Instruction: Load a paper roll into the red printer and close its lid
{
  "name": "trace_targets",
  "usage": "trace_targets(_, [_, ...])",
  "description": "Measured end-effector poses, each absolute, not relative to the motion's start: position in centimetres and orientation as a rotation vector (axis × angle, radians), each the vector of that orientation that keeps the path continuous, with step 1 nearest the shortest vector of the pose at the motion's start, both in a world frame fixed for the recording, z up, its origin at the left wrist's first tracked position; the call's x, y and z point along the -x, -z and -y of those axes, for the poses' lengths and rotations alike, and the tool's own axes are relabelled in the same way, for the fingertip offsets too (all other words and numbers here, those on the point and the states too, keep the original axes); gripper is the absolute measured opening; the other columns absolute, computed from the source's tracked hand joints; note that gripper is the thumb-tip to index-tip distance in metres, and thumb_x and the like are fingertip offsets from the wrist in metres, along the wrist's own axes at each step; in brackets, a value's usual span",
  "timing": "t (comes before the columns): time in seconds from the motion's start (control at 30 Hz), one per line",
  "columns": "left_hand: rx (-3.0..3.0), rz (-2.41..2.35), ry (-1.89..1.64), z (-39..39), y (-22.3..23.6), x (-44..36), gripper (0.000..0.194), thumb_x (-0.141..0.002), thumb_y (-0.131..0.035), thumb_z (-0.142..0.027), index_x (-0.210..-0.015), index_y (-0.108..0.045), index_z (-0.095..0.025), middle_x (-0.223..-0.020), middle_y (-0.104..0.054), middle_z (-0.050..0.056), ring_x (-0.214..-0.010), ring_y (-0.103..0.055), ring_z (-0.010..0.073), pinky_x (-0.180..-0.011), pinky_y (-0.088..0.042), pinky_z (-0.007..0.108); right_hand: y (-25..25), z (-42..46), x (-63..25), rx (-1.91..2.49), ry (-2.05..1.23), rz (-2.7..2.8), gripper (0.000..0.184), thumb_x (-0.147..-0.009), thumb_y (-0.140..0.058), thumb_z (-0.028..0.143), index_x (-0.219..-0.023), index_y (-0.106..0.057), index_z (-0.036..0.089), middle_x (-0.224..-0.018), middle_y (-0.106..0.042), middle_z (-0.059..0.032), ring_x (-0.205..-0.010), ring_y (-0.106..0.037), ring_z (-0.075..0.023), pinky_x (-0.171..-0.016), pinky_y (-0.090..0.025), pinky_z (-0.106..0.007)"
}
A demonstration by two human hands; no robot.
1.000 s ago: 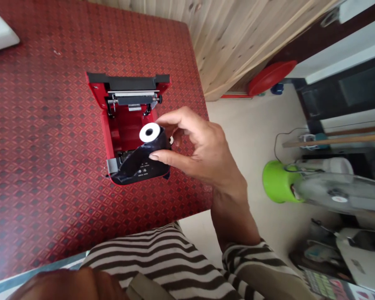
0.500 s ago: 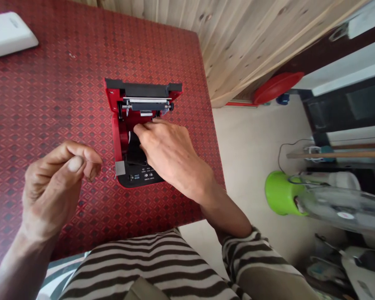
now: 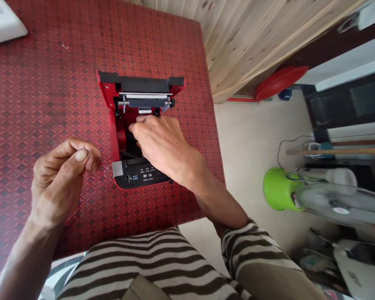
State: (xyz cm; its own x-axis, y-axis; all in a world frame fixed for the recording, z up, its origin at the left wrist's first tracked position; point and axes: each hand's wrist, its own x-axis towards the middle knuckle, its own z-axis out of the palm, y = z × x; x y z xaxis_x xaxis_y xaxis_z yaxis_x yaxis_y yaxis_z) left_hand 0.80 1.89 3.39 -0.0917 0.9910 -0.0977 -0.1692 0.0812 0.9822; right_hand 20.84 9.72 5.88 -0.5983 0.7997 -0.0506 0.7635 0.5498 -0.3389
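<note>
A red and black printer [image 3: 118, 183] with its lid raised stands on the table, showing a dark roller [image 3: 146, 102] on the lid's underside. My right hand [image 3: 165, 146] reaches down into its open compartment with bent fingers. The fingertips are partly hidden, beside a dark part [image 3: 132, 146] whose kind I cannot make out. My left hand [image 3: 61, 175] hovers to the left of the printer, apart from it. Its thumb is pressed against the curled index finger, and nothing shows between them. A grey square [image 3: 118, 168] sits on the printer's near left corner.
The table [image 3: 50, 96] has a red patterned cover and ends at the right. A white object [image 3: 4, 23] lies at its far left. Beyond the right edge are a wooden panel [image 3: 246, 33], a red basin [image 3: 279, 83], a green bucket [image 3: 276, 189] and a fan [image 3: 343, 206].
My right hand has gone a little further left within the compartment, and the white rim seen there before is now out of sight. The left hand keeps its pinch. The view has shifted slightly.
</note>
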Motion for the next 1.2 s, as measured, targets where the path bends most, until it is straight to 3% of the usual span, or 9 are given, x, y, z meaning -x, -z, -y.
trace_targets(0.13, [-0.971, -1.218, -1.276, -1.8, -3.3, -0.9, 0.021, -0.089, -0.072, -0.039, -0.086, -0.073, -0.018, -0.074, -0.058, 0.003, -0.068, -0.054, 0.0151, -0.069, -0.043, 0.034, -7.4, -9.4, -21.1, 1.447, -0.365, 2.841, 0.026, -0.102, -0.048, 0.013, -0.109, -0.072, 0.019, -0.106, -0.075, -0.0108, -0.087, -0.071, -0.0261, -0.069, -0.049, -0.039])
trace_targets(0.3, [-1.004, -1.239, -1.248, -1.7, -3.3, -1.0, 0.020, -0.089, -0.072, -0.040, -0.085, -0.075, -0.020, -0.074, -0.057, 0.002, -0.068, -0.054, 0.0153, -0.069, -0.044, 0.035, -9.2, -7.9, -23.6, 1.114, -0.598, 2.743, 0.025, -0.107, -0.048, 0.025, -0.108, -0.072, 0.018, -0.111, -0.075, -0.0074, -0.098, -0.068, -0.0215, -0.090, -0.052, -0.037])
trace_targets(0.4, [-1.095, -1.262, -1.255, -1.3, -3.4, -1.0, 0.018, -0.091, -0.070, -0.039, -0.087, -0.075, -0.022, -0.074, -0.058, 0.002, -0.068, -0.054, 0.0154, -0.069, -0.044, 0.035, -9.2, -6.5, -25.0, 0.986, -0.708, 2.663, 0.023, -0.103, -0.058, 0.035, -0.108, -0.073, 0.018, -0.111, -0.076, -0.0069, -0.103, -0.066, -0.0232, -0.094, -0.052, -0.039])
trace_targets(0.53, [-1.372, -1.409, -1.197, -0.6, -4.0, -1.3, 0.014, -0.094, -0.066, -0.035, -0.095, -0.076, -0.025, -0.079, -0.065, 0.002, -0.068, -0.057, 0.0159, -0.065, -0.042, 0.035, -8.2, -5.0, -25.9, 1.024, -0.640, 2.566, 0.019, -0.103, -0.056, 0.021, -0.108, -0.073, 0.016, -0.111, -0.077, -0.0078, -0.101, -0.066, -0.0225, -0.093, -0.053, -0.041])
trace_targets(0.6, [-1.691, -1.463, -1.145, -0.4, -4.5, -1.8, 0.019, -0.093, -0.066, -0.032, -0.109, -0.075, -0.028, -0.092, -0.070, 0.003, -0.079, -0.062, 0.0186, -0.073, -0.046, 0.036, -7.8, -4.5, -26.1, 1.030, -0.579, 2.526, 0.021, -0.102, -0.053, 0.012, -0.110, -0.072, 0.014, -0.112, -0.077, -0.0083, -0.100, -0.066, -0.0216, -0.093, -0.054, -0.041])
trace_targets(0.67, [-2.102, -1.459, -1.070, -0.4, -4.8, -2.5, 0.036, -0.092, -0.068, -0.031, -0.127, -0.069, -0.030, -0.113, -0.072, 0.007, -0.100, -0.066, 0.0240, -0.088, -0.049, 0.041, -7.6, -4.1, -26.3, 1.019, -0.519, 2.499, 0.025, -0.101, -0.052, 0.006, -0.115, -0.071, 0.013, -0.113, -0.077, -0.0085, -0.101, -0.066, -0.0211, -0.094, -0.054, -0.040])
trace_targets(0.77, [-2.526, -1.399, -0.913, -0.3, -4.9, -3.4, 0.051, -0.090, -0.071, -0.034, -0.140, -0.062, -0.025, -0.132, -0.070, 0.012, -0.122, -0.063, 0.0319, -0.103, -0.043, 0.049, -7.3, -3.7, -26.7, 0.981, -0.435, 2.473, 0.025, -0.102, -0.050, 0.007, -0.115, -0.071, 0.011, -0.114, -0.077, -0.0090, -0.103, -0.066, -0.0210, -0.096, -0.055, -0.040])
trace_targets(0.9, [-2.661, -1.371, -0.861, 0.3, -4.8, -3.9, 0.044, -0.090, -0.071, -0.033, -0.132, -0.067, -0.018, -0.119, -0.076, 0.012, -0.122, -0.064, 0.0337, -0.105, -0.040, 0.050, -6.5, -3.1, -27.0, 0.937, -0.323, 2.413, 0.022, -0.103, -0.052, 0.009, -0.111, -0.072, 0.009, -0.112, -0.077, -0.0099, -0.106, -0.067, -0.0207, -0.099, -0.057, -0.038])
trace_targets(1.2, [-2.684, -1.341, -0.888, 0.2, -4.7, -4.2, 0.049, -0.086, -0.077, -0.033, -0.130, -0.067, -0.016, -0.117, -0.076, 0.014, -0.118, -0.066, 0.0349, -0.100, -0.044, 0.050, -5.2, -1.4, -27.5, 0.977, -0.071, 2.346, 0.018, -0.097, -0.062, 0.008, -0.113, -0.071, 0.009, -0.119, -0.077, -0.0123, -0.117, -0.065, -0.0250, -0.098, -0.059, -0.040])
